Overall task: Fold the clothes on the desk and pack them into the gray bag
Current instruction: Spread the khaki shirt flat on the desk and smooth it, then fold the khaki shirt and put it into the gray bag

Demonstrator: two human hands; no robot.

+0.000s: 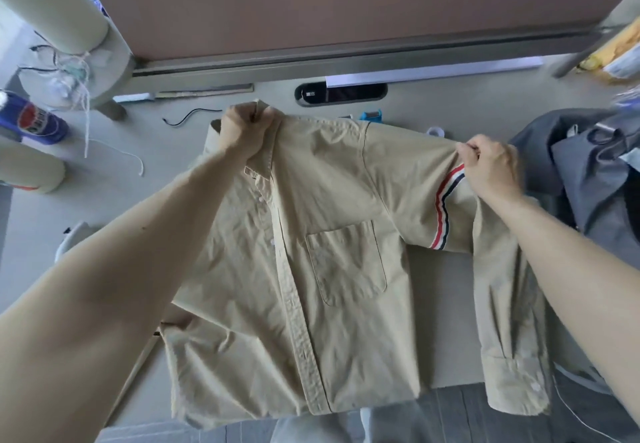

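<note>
While my left hand [247,124] pinches the collar of the beige cotton button-up shirt [329,252] lying front-up on the pale bench [485,106], my right hand [491,165] pinches its sleeve beside the red, white and navy stripe. I should pull the shoulder line taut and lay that sleeve flat across the chest, smoothing wrinkles, before it goes into the crumpled gray fabric bag [581,179] just right of it.

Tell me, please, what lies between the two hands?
In the head view, only the beige shirt stretches between them: the left hand pinches its collar, the right hand pinches its striped sleeve.
</note>
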